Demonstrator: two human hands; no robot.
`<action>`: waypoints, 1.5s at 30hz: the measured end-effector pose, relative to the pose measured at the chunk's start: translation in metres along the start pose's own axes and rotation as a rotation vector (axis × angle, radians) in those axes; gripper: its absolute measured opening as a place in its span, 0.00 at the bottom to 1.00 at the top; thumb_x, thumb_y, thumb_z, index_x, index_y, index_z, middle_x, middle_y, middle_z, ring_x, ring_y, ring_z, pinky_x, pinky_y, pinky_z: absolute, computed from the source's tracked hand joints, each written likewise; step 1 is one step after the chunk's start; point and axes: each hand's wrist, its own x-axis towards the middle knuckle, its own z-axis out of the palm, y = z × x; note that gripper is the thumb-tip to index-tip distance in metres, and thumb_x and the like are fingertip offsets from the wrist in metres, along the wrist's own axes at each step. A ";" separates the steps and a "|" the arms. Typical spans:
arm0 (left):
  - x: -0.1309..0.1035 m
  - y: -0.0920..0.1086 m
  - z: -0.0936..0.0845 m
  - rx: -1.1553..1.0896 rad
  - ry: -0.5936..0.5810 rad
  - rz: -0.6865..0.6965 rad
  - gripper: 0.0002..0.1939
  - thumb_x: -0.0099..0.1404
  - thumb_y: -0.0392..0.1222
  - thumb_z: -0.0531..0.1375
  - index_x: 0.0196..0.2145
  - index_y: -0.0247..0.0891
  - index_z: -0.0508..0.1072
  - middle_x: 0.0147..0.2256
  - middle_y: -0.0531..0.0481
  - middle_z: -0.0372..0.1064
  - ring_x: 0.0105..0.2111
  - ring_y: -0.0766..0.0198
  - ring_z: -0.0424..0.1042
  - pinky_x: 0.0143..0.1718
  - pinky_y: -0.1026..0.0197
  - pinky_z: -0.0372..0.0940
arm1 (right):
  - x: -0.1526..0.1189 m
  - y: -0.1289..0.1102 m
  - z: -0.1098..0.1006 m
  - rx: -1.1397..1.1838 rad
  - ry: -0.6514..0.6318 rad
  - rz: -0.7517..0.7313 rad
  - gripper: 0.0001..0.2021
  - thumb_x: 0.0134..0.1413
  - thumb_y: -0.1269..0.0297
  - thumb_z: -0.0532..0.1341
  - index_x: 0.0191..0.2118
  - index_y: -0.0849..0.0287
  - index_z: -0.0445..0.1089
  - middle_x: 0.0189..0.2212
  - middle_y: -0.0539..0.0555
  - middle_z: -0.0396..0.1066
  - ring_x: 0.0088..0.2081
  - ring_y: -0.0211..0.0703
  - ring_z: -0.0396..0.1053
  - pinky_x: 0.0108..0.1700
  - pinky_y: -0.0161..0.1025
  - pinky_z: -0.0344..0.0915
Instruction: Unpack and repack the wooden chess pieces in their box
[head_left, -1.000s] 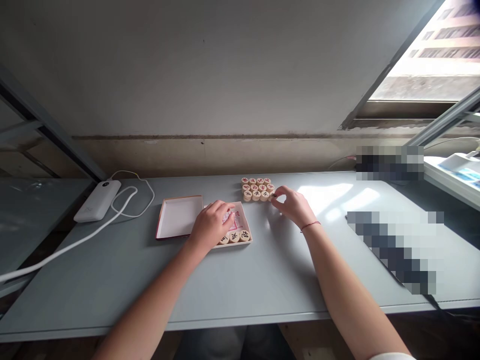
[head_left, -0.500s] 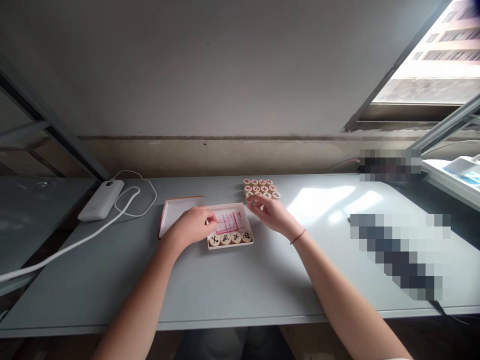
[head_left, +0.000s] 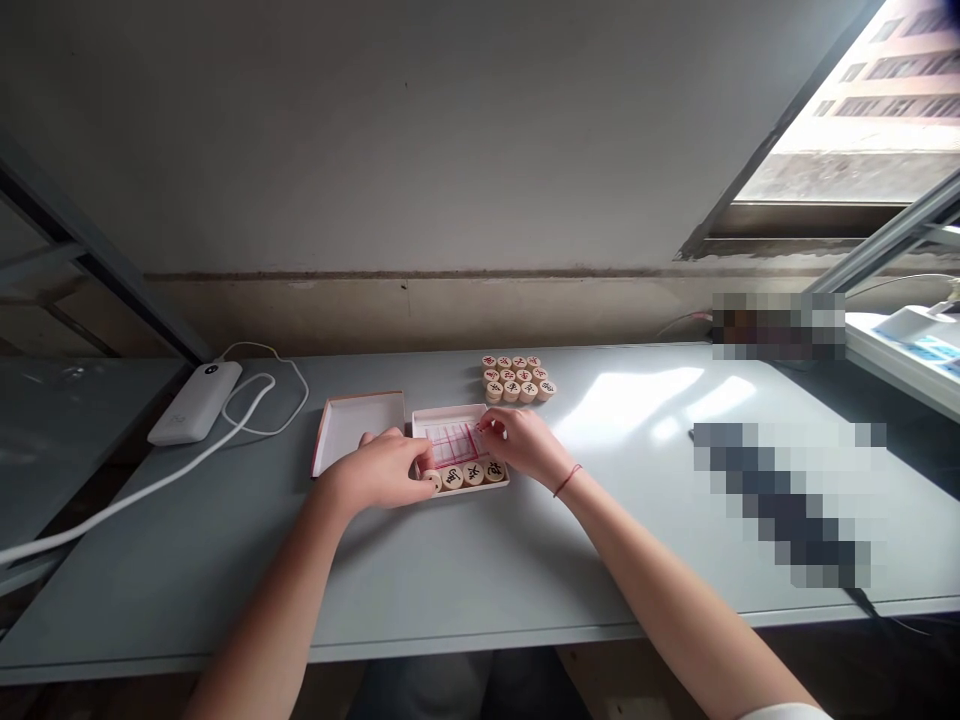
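A shallow white box (head_left: 413,425) lies on the desk. A folded paper with a pink grid (head_left: 450,447) is inside it, behind a front row of round Chinese chess pieces (head_left: 472,474). My left hand (head_left: 384,468) grips the box's left side; its thumb covers part of the leftmost piece, and its fingertips are partly hidden. At the right side of the box, my right hand (head_left: 523,445) has its thumb and forefinger pinched on the paper's right edge. More chess pieces (head_left: 519,376) stand in tidy rows just behind the box.
Left of the box lies its open lid (head_left: 364,425), partly behind my left hand. A white power bank (head_left: 196,403) with a cable (head_left: 187,468) sits at the far left. Blurred-out objects (head_left: 776,505) lie to the right. A wall (head_left: 420,310) rises behind the desk (head_left: 600,500).
My right hand has moved left and nearer, from beside the chess-piece rows to the paper. My left hand has spread and shifted from the paper's left edge to the box's front left corner.
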 end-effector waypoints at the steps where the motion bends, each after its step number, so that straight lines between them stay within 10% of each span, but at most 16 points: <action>1: 0.000 -0.001 -0.001 -0.014 -0.019 0.009 0.05 0.51 0.46 0.59 0.24 0.45 0.73 0.28 0.50 0.70 0.28 0.58 0.66 0.22 0.67 0.57 | 0.000 0.000 0.000 0.000 -0.002 0.002 0.09 0.49 0.73 0.53 0.30 0.58 0.71 0.25 0.52 0.72 0.25 0.40 0.64 0.28 0.34 0.55; 15: 0.022 0.008 0.015 -0.582 0.272 0.058 0.15 0.60 0.55 0.58 0.37 0.42 0.71 0.33 0.53 0.71 0.27 0.66 0.69 0.27 0.65 0.64 | -0.010 -0.017 -0.020 0.711 -0.158 -0.088 0.18 0.54 0.51 0.59 0.40 0.61 0.71 0.34 0.55 0.71 0.27 0.36 0.64 0.27 0.34 0.60; 24: 0.029 0.012 0.023 -0.761 0.474 0.066 0.08 0.61 0.44 0.59 0.37 0.40 0.69 0.39 0.51 0.72 0.37 0.65 0.72 0.40 0.63 0.68 | 0.000 0.022 -0.031 0.212 0.064 0.224 0.11 0.51 0.59 0.56 0.29 0.59 0.71 0.26 0.53 0.71 0.27 0.39 0.63 0.27 0.35 0.55; 31: 0.032 0.012 0.030 -0.703 0.494 0.107 0.12 0.60 0.37 0.58 0.43 0.41 0.71 0.42 0.50 0.72 0.38 0.66 0.72 0.40 0.64 0.69 | 0.003 0.026 -0.022 0.028 0.032 0.302 0.10 0.49 0.62 0.55 0.20 0.56 0.57 0.19 0.49 0.63 0.23 0.38 0.58 0.25 0.34 0.51; 39: 0.034 0.017 0.046 -0.309 0.625 0.290 0.11 0.62 0.34 0.60 0.43 0.41 0.70 0.39 0.51 0.71 0.37 0.64 0.72 0.42 0.62 0.67 | -0.011 -0.017 -0.018 0.443 0.110 -0.109 0.14 0.52 0.52 0.59 0.38 0.57 0.66 0.32 0.53 0.72 0.28 0.37 0.66 0.29 0.34 0.63; 45: 0.033 0.010 0.037 -0.047 0.504 0.127 0.16 0.63 0.39 0.60 0.50 0.41 0.68 0.42 0.47 0.68 0.45 0.56 0.70 0.48 0.57 0.64 | -0.007 -0.002 -0.022 0.200 0.209 -0.030 0.09 0.51 0.64 0.58 0.37 0.56 0.71 0.32 0.52 0.74 0.30 0.38 0.70 0.34 0.35 0.65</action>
